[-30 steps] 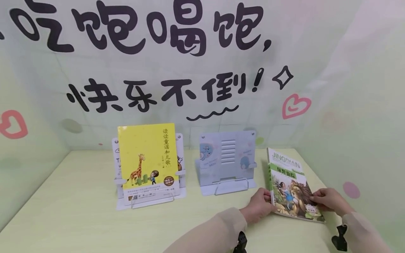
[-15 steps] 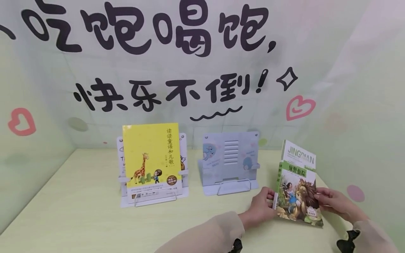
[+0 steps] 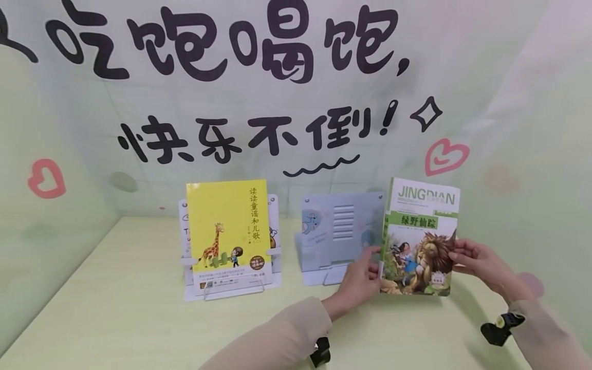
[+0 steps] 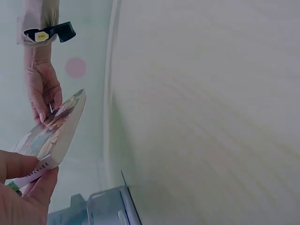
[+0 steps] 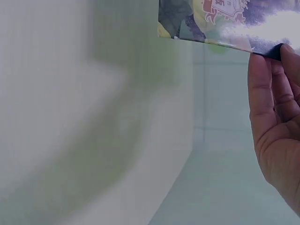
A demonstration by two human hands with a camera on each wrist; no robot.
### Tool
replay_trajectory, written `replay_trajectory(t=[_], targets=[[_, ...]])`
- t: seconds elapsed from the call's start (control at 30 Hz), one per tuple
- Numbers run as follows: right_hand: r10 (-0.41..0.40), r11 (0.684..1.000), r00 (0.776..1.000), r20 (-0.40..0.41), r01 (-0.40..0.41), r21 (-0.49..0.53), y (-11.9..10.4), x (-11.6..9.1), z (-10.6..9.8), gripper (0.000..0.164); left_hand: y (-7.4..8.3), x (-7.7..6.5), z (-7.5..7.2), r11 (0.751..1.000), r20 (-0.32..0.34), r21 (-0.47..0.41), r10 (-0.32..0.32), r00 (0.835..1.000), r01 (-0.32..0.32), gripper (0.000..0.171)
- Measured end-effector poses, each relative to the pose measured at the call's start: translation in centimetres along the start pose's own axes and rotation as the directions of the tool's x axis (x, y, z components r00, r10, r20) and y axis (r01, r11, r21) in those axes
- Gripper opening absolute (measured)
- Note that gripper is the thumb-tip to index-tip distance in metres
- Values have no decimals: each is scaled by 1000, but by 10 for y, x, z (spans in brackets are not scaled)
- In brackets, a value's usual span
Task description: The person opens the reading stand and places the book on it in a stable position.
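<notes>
A book with a white-and-green cover and a lion picture [image 3: 418, 236] is held nearly upright above the table, front facing me. My left hand [image 3: 358, 282] pinches its spine edge near the lower corner; in the left wrist view the thumb lies on the cover side and fingers [image 4: 44, 187] lie beneath. The right hand [image 3: 483, 264] pinches the opposite edge between thumb and fingers, seen also in the right wrist view around the book's corner [image 5: 276, 51]. Just left of the book stands a pale blue metal book stand [image 3: 319, 246], its right part hidden by the book and left hand.
A yellow book with a giraffe [image 3: 226, 221] leans on a white book stand [image 3: 185, 282] to the left, behind a clear wire holder. The light wooden table [image 3: 139, 329] meets a printed backdrop [image 3: 277, 103] behind and at both sides.
Both hands have raised the lion book off the table's right side, turned it more upright and brought it left, partly over the blue stand. The view has shifted slightly.
</notes>
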State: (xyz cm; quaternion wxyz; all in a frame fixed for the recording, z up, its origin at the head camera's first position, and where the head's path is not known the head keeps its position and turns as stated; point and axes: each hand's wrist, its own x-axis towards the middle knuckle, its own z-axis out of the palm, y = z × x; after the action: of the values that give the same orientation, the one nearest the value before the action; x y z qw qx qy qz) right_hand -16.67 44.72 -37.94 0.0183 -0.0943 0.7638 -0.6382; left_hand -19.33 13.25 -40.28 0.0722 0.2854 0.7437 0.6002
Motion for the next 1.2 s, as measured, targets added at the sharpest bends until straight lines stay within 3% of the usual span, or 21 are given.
replay_trajectory(t=[0.17, 0.3, 0.4, 0.57, 0.7, 0.87, 1.03, 1.2], targets=[[24, 994, 995, -92, -33, -103, -26, 32, 26, 19, 0, 9, -34, 1000, -69, -7, -10, 998, 9, 47], [13, 985, 989, -146, -38, -170, -42, 56, 48, 9, 2, 17, -63, 997, -166, 51, 68, 984, -60, 37], [-39, 978, 985, -167, 3, -207, -50, 72, 63, 13, 3, 23, -83, 988, -220, 120, 122, 968, -97, 32], [-129, 977, 972, -196, 91, -194, -54, 94, 82, 10, 3, 29, -108, 979, -270, 183, 139, 953, -91, 34], [-164, 977, 963, -212, 129, -169, -53, 106, 92, 8, 1, 30, -120, 974, -286, 209, 151, 946, -92, 39], [-191, 977, 960, -205, 164, -138, -50, 117, 100, 15, -3, 29, -129, 971, -307, 221, 161, 938, -94, 35], [-177, 975, 963, -203, 143, -169, -44, 119, 106, 22, -11, 27, -133, 961, -299, 250, 192, 935, -118, 28], [-153, 974, 971, -185, 117, -192, -37, 116, 107, 32, -17, 27, -133, 957, -288, 274, 177, 941, -96, 32]])
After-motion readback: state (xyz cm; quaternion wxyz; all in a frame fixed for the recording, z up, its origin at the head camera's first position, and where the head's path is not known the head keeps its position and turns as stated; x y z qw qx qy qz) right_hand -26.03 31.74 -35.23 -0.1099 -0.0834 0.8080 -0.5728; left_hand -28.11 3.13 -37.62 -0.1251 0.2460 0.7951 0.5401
